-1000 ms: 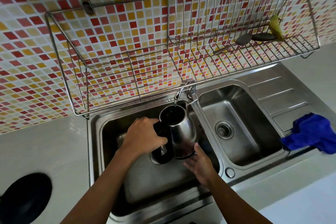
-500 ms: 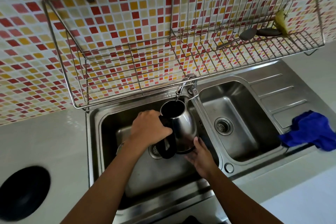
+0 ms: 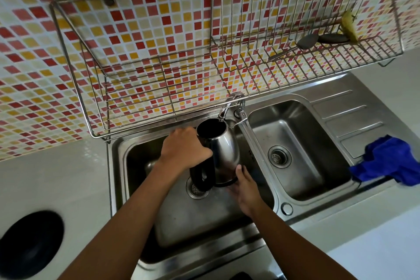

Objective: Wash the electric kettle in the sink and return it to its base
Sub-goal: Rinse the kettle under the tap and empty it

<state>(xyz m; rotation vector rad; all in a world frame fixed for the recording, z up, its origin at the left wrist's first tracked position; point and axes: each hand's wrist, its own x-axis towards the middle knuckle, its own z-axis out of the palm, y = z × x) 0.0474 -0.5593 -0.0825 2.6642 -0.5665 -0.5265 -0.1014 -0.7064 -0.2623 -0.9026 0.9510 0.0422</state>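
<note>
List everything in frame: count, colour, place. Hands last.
sink: 1, steel, two basins, set in the counter
tap: 1, chrome, between the basins
kettle: 1, steel with black handle, over the left basin, mouth under the tap
wire rack: 1, steel, on the tiled wall above the sink
utensils: 2, dark, right end of the rack
sponge-like thing: 1, yellow, beside the utensils
cloth: 1, blue, on the sink's right end
round disc: 1, black, counter lower left, identity unclear
left hand: 1, grips the kettle handle
right hand: 1, touches the kettle's bottom edge
</note>
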